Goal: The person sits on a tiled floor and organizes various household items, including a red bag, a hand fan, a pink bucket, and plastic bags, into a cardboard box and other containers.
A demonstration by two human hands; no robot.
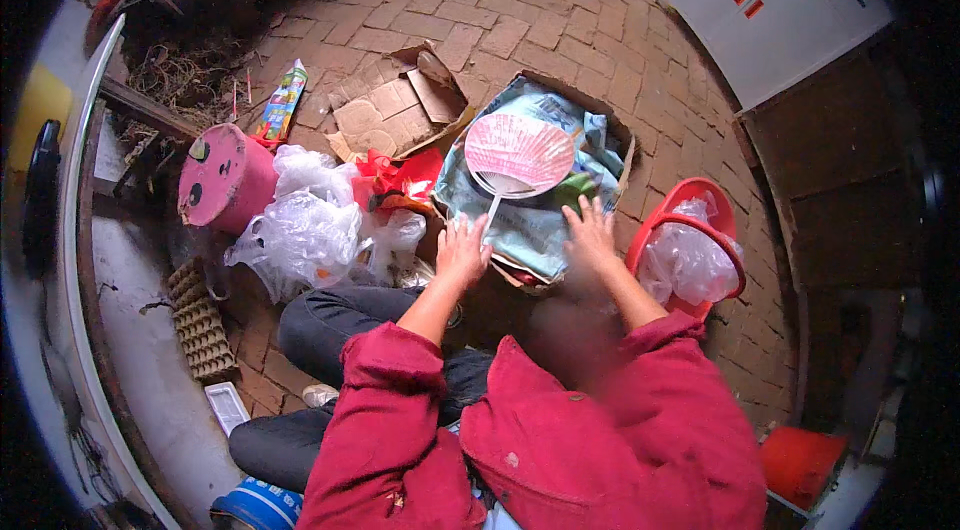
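Cardboard box [622, 170], on brick floor [520, 10], filled with blue-white sacking [520, 225]. Red basket [700, 220] just right, holding clear plastic. Pink stool [225, 180] left, beside white bags [300, 230]. Pink round fan [520, 152] lies atop sacking. Left hand [462, 252] and right hand [592, 235]: fingers spread, flat on sacking, holding nothing.

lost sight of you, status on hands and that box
Left hand open, flat on box edge. Right hand open on the paper inside. Pink fan lies on top, untouched. Red basket beside.

Matt paper fan [519, 152], rough brick floor [560, 20]
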